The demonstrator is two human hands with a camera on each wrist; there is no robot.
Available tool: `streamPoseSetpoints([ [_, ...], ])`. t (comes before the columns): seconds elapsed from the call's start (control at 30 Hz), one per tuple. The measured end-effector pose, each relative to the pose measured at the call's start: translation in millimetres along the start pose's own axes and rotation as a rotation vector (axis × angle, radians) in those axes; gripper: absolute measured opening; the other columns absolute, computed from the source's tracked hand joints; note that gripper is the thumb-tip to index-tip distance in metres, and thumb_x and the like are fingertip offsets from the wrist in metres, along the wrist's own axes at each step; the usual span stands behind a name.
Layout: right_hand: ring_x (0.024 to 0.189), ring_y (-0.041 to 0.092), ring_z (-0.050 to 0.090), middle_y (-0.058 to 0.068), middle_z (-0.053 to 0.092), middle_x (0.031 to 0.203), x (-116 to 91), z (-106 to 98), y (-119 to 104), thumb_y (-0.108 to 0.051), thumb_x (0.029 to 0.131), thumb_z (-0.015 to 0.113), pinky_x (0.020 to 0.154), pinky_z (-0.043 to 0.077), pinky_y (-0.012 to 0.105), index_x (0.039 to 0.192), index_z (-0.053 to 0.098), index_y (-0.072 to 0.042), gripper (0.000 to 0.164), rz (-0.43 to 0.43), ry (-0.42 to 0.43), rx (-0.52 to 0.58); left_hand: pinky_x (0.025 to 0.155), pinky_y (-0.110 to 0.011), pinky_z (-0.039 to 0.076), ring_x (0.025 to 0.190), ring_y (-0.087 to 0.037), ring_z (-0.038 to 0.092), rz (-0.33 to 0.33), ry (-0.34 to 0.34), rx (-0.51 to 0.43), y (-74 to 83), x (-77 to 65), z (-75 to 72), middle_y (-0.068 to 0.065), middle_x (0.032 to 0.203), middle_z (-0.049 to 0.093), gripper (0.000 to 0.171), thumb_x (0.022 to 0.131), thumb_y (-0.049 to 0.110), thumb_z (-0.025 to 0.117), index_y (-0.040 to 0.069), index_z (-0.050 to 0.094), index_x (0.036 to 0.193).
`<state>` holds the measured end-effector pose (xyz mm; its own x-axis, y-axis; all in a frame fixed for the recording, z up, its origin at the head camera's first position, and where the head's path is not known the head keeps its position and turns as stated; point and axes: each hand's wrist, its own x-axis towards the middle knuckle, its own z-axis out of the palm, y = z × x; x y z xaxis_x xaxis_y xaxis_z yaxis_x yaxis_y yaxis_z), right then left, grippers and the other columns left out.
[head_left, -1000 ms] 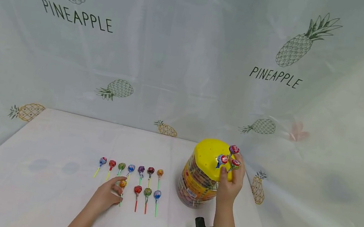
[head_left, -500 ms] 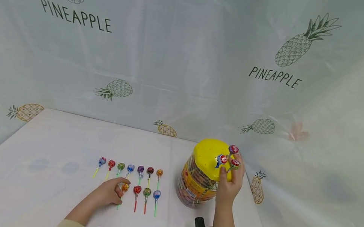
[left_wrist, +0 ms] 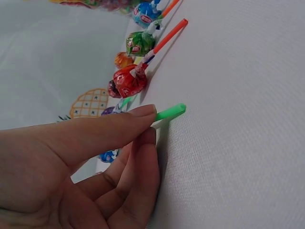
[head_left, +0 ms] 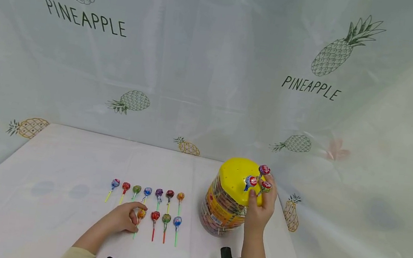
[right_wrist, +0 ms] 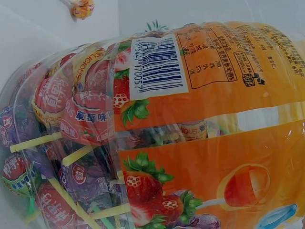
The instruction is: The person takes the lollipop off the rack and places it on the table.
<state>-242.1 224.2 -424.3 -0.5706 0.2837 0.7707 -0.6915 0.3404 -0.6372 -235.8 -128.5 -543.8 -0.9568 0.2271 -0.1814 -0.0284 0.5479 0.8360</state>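
My left hand (head_left: 120,218) pinches an orange-wrapped lollipop (head_left: 141,213) low over the table, at the left end of the nearer row. In the left wrist view, the thumb and a fingertip grip its green stick (left_wrist: 172,112), whose end sticks out; its candy head is hidden there. Next to it lies a red lollipop (head_left: 155,215), then a green one (head_left: 166,218) and a blue one (head_left: 177,221). My right hand (head_left: 259,213), raised beside the jar's yellow lid, holds three lollipops (head_left: 250,182), heads up, their sticks mostly hidden. The right wrist view does not show its fingers.
A clear jar (head_left: 222,206) with an orange label, full of lollipops, stands right of the rows under a yellow lid (head_left: 237,176). Farther back, several lollipops (head_left: 147,191) lie in a row on the white table (head_left: 82,165). A pineapple-print curtain (head_left: 215,61) hangs behind.
My left hand has shifted slightly right with the orange lollipop, bringing it nearer the red one, then has stayed almost still. The right hand and its lollipops have barely moved.
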Motion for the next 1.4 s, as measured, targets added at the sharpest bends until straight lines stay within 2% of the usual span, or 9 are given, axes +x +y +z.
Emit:
streamPoseSetpoints([
  [0.33,0.137,0.035,0.029,0.016,0.046,0.141,0.1,1.0,-0.4,0.008,0.089,0.056,0.104,0.037,0.023,0.116,0.06,0.013,0.028,-0.033,0.003,-0.017,0.053,-0.031,0.044,0.057,-0.018,0.05,-0.051,0.051,0.008,-4.0,-1.3,1.3,-0.004,0.067,0.054,0.069,0.065,-0.006,0.084,0.005,0.06,0.128],
  [0.53,0.136,0.036,0.03,0.019,0.047,0.139,1.3,0.6,0.6,0.008,0.089,0.057,0.104,0.037,0.023,0.112,0.06,0.014,0.025,-0.053,0.011,-0.02,0.06,-0.033,0.041,0.061,-0.018,0.048,-0.02,0.081,0.049,-1.2,-1.7,3.8,-0.001,0.069,0.054,0.059,0.067,-0.003,0.085,0.006,0.064,0.121],
  [0.73,0.136,0.036,0.03,0.019,0.047,0.139,1.1,0.8,-0.1,0.008,0.089,0.056,0.105,0.037,0.024,0.113,0.06,0.014,0.025,-0.058,0.007,-0.014,0.068,-0.035,0.041,0.064,-0.016,0.047,0.006,0.107,0.104,1.2,-2.4,7.2,0.002,0.071,0.055,0.056,0.065,-0.004,0.085,0.007,0.065,0.117],
  [0.87,0.136,0.037,0.03,0.019,0.046,0.139,1.0,1.0,-0.8,0.008,0.089,0.056,0.105,0.037,0.024,0.114,0.059,0.014,0.025,-0.054,0.009,-0.013,0.069,-0.036,0.042,0.065,-0.016,0.047,0.012,0.108,0.099,1.4,-2.6,8.1,0.002,0.071,0.055,0.057,0.064,-0.004,0.085,0.007,0.065,0.117],
  [1.07,0.137,0.04,0.028,0.019,0.045,0.139,1.1,0.9,-2.6,0.01,0.089,0.056,0.104,0.037,0.024,0.113,0.059,0.015,0.025,-0.04,0.001,-0.027,0.07,-0.037,0.043,0.066,-0.017,0.047,-0.018,0.101,0.11,-0.8,-1.6,8.4,0.002,0.072,0.055,0.062,0.066,-0.002,0.085,0.008,0.064,0.122],
  [1.3,0.139,0.03,0.03,0.02,0.047,0.138,0.7,1.1,-2.9,0.008,0.089,0.057,0.105,0.036,0.023,0.112,0.061,0.014,0.024,-0.035,0.013,-0.035,0.067,-0.035,0.042,0.064,-0.018,0.047,-0.022,0.114,0.083,-6.6,-2.2,6.9,0.001,0.071,0.055,0.068,0.066,-0.001,0.086,0.007,0.06,0.129],
  [1.4,0.138,0.036,0.03,0.02,0.047,0.138,0.6,1.4,-2.8,0.008,0.089,0.057,0.105,0.036,0.023,0.112,0.061,0.015,0.024,-0.039,0.018,-0.036,0.065,-0.034,0.041,0.064,-0.018,0.047,-0.031,0.12,0.063,-8.1,-3.0,3.6,0.001,0.072,0.056,0.068,0.066,-0.001,0.085,0.006,0.06,0.129],
])
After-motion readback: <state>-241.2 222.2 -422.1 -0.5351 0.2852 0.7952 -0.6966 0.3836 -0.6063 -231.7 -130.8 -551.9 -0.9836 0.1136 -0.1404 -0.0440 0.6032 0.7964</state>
